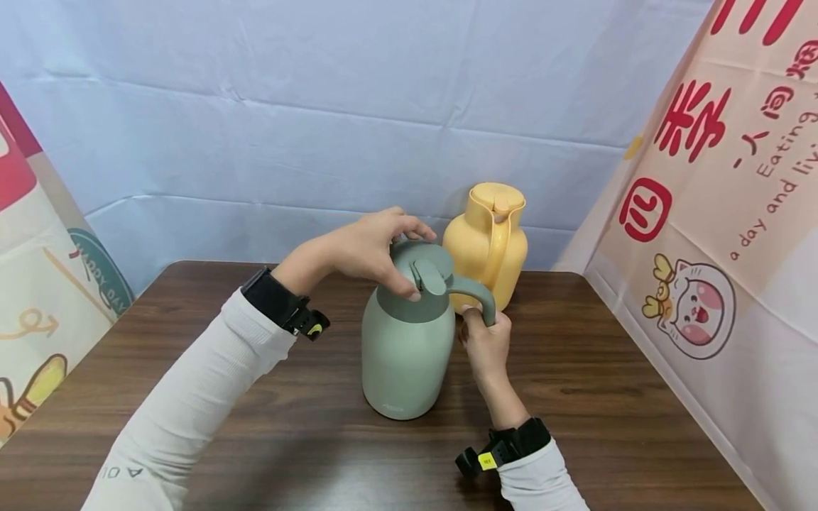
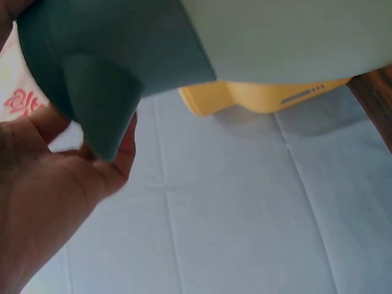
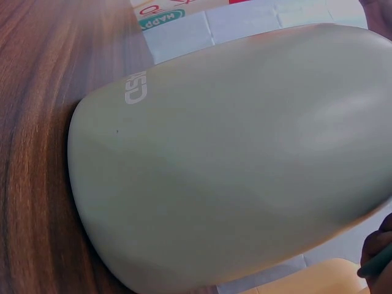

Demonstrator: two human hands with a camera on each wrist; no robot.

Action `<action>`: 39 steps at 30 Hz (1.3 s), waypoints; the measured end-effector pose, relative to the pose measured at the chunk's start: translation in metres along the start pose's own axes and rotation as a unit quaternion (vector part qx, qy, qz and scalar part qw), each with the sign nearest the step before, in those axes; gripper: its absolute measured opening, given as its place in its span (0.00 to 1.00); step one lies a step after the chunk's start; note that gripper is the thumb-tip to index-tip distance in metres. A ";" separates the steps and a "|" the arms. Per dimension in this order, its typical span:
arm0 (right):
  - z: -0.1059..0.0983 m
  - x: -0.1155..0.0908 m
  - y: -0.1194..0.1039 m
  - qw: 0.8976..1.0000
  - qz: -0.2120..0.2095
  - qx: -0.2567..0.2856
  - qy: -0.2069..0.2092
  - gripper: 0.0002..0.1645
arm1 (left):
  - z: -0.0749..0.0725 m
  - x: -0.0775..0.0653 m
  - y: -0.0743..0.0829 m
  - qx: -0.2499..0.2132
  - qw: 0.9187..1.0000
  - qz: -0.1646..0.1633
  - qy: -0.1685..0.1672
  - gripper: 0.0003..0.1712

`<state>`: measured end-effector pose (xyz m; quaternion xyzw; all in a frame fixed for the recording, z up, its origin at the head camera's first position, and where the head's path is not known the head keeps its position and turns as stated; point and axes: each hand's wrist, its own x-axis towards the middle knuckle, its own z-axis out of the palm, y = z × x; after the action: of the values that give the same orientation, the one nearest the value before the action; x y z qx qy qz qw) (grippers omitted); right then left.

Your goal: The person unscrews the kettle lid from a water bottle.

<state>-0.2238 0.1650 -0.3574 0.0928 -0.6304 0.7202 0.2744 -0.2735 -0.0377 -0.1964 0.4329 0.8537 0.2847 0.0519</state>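
The lid (image 1: 424, 253) of a green jug (image 1: 405, 362) is gripped from above by the left hand (image 1: 364, 248), with the thumb laid along the near edge and the other fingers bent over the far edge. The thumb's tip is seen just beside a small lever (image 1: 431, 277) on top. In the left wrist view, the spout (image 2: 101, 110) is seen in front of the curled fingers of that hand. The handle (image 1: 475, 289) is gripped near its lower end by the right hand (image 1: 487, 342), whose fingers are closed round it. The jug's body is thus placed below the left fingers and just beside the right fingers, and its base is set on a brown wooden table (image 1: 287, 440) beneath both hands. A yellow jug (image 1: 461, 245) is placed just beyond the right fingers, partly hidden by the green handle and that hand; whether it is touched by them cannot be told. A black strap (image 1: 271, 298) is worn behind the left fingers, and another black band (image 1: 532, 434) behind the right. A pale blue cloth (image 1: 287, 135) is hung beyond all the fingers, and a printed sheet (image 1: 754, 277) to the right of them.
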 end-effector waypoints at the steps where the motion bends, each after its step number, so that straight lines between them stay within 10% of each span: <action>1: 0.000 0.000 0.000 1.000 0.001 0.000 0.000 0.26 | 0.002 0.000 0.001 0.010 1.000 -0.011 0.006 0.42; 17: 0.000 0.001 -0.001 1.000 -0.001 -0.004 0.005 0.26 | 0.019 0.004 0.016 0.039 0.992 -0.090 0.076 0.40; 28: 0.002 0.001 -0.003 1.000 -0.002 -0.006 0.003 0.26 | 0.031 0.002 0.036 0.062 0.970 -0.192 0.139 0.30; 39: 0.002 0.001 -0.004 1.000 0.005 -0.011 0.006 0.26 | 0.033 0.002 0.038 0.072 0.967 -0.197 0.144 0.30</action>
<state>-0.2225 0.1637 -0.3532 0.0821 -0.6374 0.7150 0.2752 -0.2364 -0.0040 -0.2034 0.2134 0.9389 0.2657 -0.0476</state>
